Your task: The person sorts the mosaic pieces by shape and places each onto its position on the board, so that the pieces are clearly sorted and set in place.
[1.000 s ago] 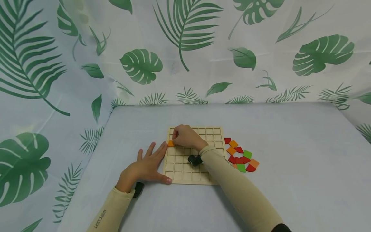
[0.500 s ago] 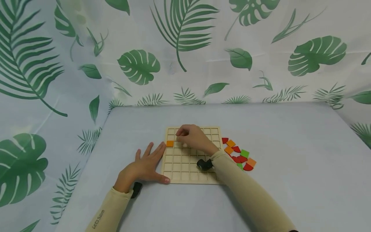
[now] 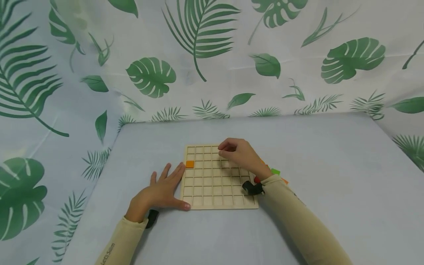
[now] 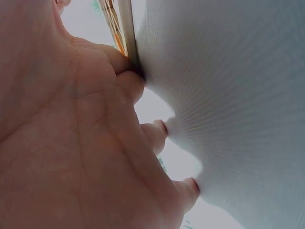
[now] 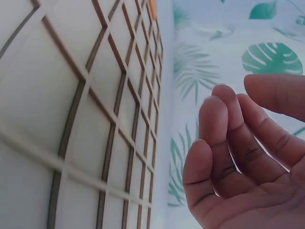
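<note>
A square wooden grid board (image 3: pixel 212 181) lies on the table, and an orange square tile (image 3: pixel 190 164) fills a cell at its left edge. My left hand (image 3: pixel 159 192) rests with spread fingers against the board's left side; the left wrist view shows its fingertips (image 4: pixel 193 185) on the tabletop. Above the board's upper right part hovers my right hand (image 3: pixel 243 154). Its fingers (image 5: pixel 213 121) bend loosely with a gap to the thumb, and nothing is between them in the right wrist view. Partly hidden behind the right wrist are loose tiles, including a green tile (image 3: pixel 275 172) and a red tile (image 3: pixel 257 180).
A pale cloth covers the table (image 3: pixel 212 239). Behind and to the left hangs a white curtain (image 3: pixel 225 84) printed with green leaves. Each forearm wears a beige sleeve (image 3: pixel 298 217), with a black wrist camera (image 3: pixel 252 188) near the right hand.
My right hand has come off the orange tile and moved right across the board, leaving the tile in its cell. The left hand keeps its place at the board's edge. The head view has shifted slightly.
</note>
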A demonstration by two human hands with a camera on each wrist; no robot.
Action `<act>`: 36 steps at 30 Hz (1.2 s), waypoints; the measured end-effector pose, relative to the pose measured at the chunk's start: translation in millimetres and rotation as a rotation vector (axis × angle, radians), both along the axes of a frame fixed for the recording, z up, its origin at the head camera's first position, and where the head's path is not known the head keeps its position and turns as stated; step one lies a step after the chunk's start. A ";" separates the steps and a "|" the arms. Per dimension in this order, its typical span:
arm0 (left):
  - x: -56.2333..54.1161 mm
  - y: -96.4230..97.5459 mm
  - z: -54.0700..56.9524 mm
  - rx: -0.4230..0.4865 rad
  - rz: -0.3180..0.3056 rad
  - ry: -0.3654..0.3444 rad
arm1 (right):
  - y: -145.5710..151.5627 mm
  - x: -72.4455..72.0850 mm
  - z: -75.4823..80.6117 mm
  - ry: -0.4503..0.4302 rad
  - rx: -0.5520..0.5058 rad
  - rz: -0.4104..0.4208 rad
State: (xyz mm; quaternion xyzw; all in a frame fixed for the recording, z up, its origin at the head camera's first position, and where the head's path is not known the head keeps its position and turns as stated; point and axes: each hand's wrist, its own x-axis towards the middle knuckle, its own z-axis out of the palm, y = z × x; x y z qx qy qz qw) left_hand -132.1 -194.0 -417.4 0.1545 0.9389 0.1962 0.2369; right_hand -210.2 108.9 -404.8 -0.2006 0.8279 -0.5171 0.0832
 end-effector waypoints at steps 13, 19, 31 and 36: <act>-0.2 -1.9 -5.4 0.035 -0.009 -0.002 | 33.4 -1.3 1.1 0.006 0.056 0.006; -1.2 -1.8 -5.1 0.026 -0.003 -0.002 | 47.1 -3.7 5.0 0.017 0.075 0.014; -2.0 -1.1 -4.8 -0.018 0.009 0.011 | 77.9 -7.6 5.3 -0.039 0.169 -0.050; -1.6 -1.0 -6.1 -0.012 0.012 0.004 | 92.5 -9.0 2.0 -0.086 0.204 -0.072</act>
